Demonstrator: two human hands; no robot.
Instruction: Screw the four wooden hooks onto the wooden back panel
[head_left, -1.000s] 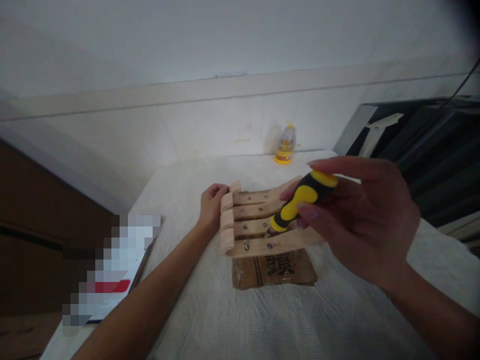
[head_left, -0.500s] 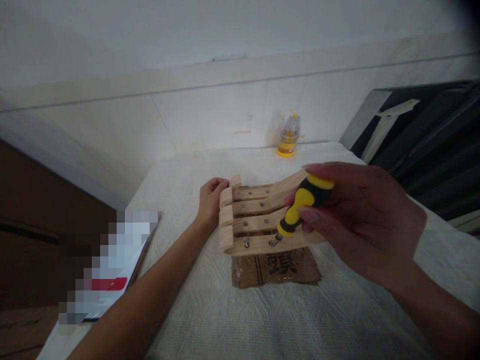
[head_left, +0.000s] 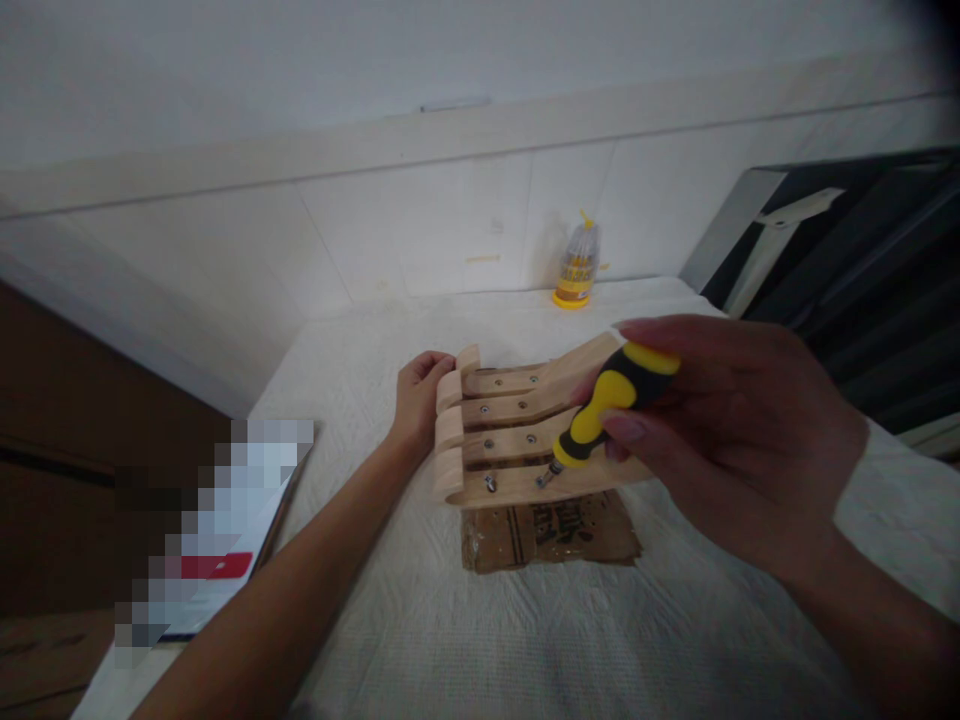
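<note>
My right hand [head_left: 739, 420] is closed round a yellow and black screwdriver [head_left: 611, 405]. The tool leans down to the left, its tip on a screw in the nearest slat. Below it lies a slatted wooden piece [head_left: 517, 485] of pale curved slats with rounded left ends. Metal screws show along the slats; one screw [head_left: 490, 482] near the left end of the front slat stands proud of the wood. At the far left end, my left hand [head_left: 421, 390] has its fingers curled against the wood, gripping it; part of that grip is hidden.
Flattened brown cardboard [head_left: 551, 535] with black print lies under the wood on a white cloth [head_left: 375, 600]. A clear and yellow bit case [head_left: 576, 268] stands by the wall. A flat, partly blurred white item [head_left: 277, 490] is at left, a dark panel [head_left: 885, 250] at right.
The screwdriver's handle has shifted slightly right with my right hand, its tip staying at the same screw. My left hand keeps its place on the wood. The whole view has shifted a little.
</note>
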